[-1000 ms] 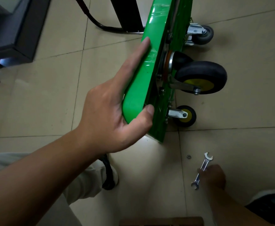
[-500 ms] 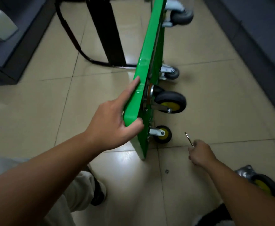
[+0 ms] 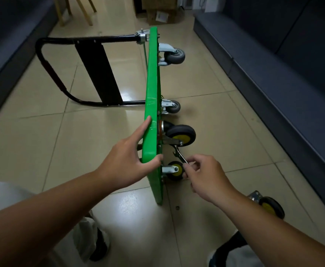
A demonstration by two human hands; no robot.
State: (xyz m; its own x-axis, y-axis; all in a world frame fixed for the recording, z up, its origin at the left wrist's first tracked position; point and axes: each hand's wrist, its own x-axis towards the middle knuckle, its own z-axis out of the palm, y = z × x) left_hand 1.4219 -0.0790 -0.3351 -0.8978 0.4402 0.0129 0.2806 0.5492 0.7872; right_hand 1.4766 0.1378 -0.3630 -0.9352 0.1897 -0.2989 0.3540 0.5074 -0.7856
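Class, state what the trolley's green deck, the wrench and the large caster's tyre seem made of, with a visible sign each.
Green deck: glossy plastic or coated metal, unclear; smooth sheen. Wrench: polished metal, probably steel; silvery glints. Large caster's tyre: matte black rubber, likely; dull surface round a yellow hub.

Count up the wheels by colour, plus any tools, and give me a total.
Grey wheels: 2
Yellow-hub wheels on the green cart: 2
Yellow-hub wheel loose on the floor: 1
Wrench: 1
Total: 6
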